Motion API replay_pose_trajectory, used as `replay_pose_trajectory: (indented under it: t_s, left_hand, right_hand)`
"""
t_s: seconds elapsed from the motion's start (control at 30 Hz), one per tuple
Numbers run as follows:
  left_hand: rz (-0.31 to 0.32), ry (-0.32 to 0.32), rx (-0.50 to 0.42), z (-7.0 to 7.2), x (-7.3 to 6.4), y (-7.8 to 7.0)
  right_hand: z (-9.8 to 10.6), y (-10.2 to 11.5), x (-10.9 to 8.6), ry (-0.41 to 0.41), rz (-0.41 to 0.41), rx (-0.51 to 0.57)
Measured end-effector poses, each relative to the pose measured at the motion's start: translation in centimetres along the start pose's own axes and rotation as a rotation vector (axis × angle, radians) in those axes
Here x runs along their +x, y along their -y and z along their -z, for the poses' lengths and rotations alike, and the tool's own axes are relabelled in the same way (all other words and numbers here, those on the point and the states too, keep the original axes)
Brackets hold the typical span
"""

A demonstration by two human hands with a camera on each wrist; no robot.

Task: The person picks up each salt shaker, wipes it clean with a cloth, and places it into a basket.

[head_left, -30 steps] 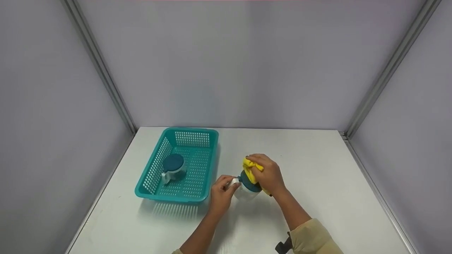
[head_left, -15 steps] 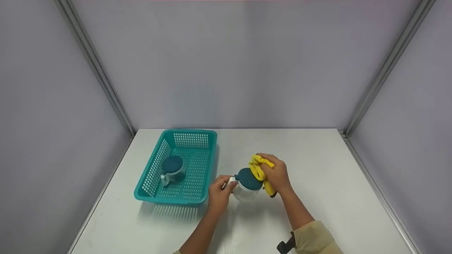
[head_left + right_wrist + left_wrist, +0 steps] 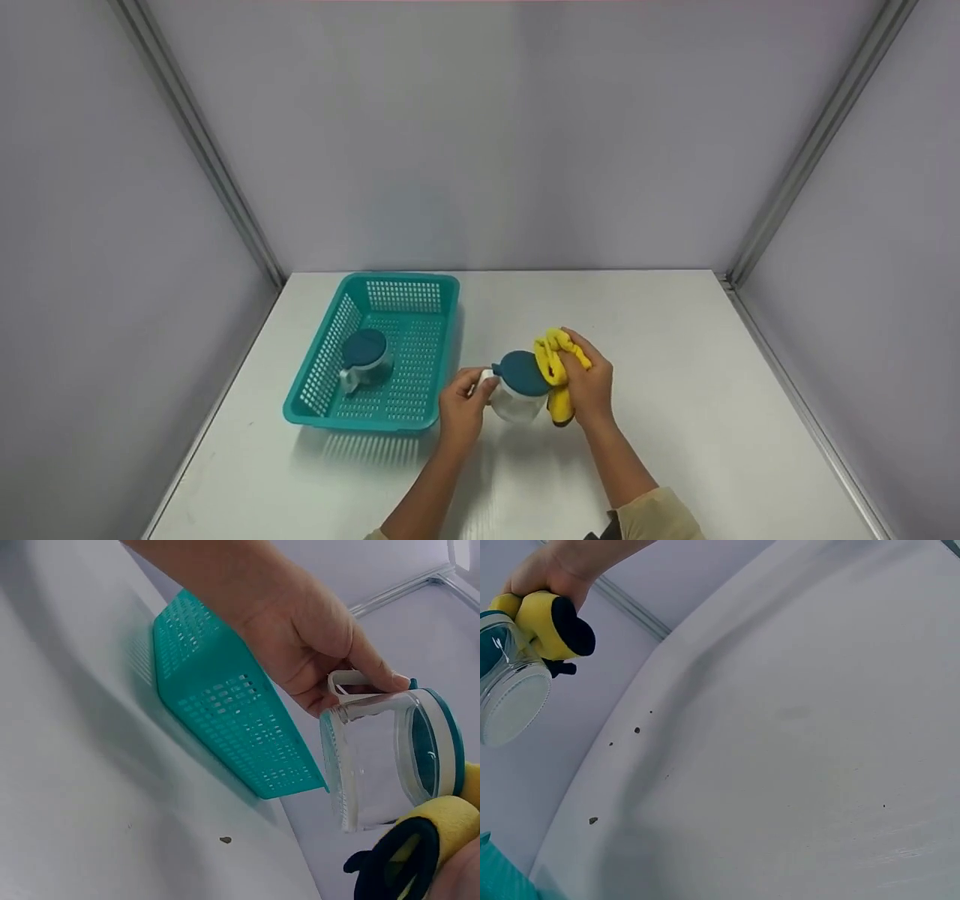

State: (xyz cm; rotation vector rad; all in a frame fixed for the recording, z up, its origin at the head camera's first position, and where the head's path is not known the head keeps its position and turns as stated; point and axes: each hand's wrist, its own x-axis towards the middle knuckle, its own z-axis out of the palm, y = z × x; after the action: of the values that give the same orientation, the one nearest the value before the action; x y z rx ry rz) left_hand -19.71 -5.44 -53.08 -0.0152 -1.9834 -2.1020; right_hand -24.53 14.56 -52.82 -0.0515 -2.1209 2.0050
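Observation:
A clear jar (image 3: 516,405) with a dark teal lid (image 3: 523,373) and a white handle is held up off the table. My left hand (image 3: 463,409) pinches its handle, seen closely in the right wrist view, where the jar (image 3: 379,757) shows its transparent wall. My right hand (image 3: 590,382) grips a bunched yellow cloth (image 3: 553,358) with dark edging against the right side of the lid. In the left wrist view the cloth (image 3: 544,622) hangs beside the jar's base (image 3: 516,709).
A teal perforated basket (image 3: 300,397) stands to the left on the white table (image 3: 652,337). Inside it is a second lidded jar (image 3: 366,356) with a handle. Small dark specks lie on the tabletop. Grey panels (image 3: 480,135) enclose the table.
The yellow cloth has slid from the lid's top to its right edge with my right hand, uncovering the lid. My left hand keeps hold of the handle; the jar has shifted slightly left and up.

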Motion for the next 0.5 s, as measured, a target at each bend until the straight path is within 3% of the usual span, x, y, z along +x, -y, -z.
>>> replay_pose_trajectory:
  t_s: [0.37, 0.5]
  left_hand:
    - [-0.009, -0.011, 0.027, 0.1, 0.0, -0.6]
    - [-0.027, 0.019, 0.047, 0.0, 0.1, 0.8]
  right_hand:
    - [-1.2, -0.2, -2.1, -0.092, 0.119, -0.005]
    - [-1.5, -0.4, -2.6, -0.103, 0.183, -0.011]
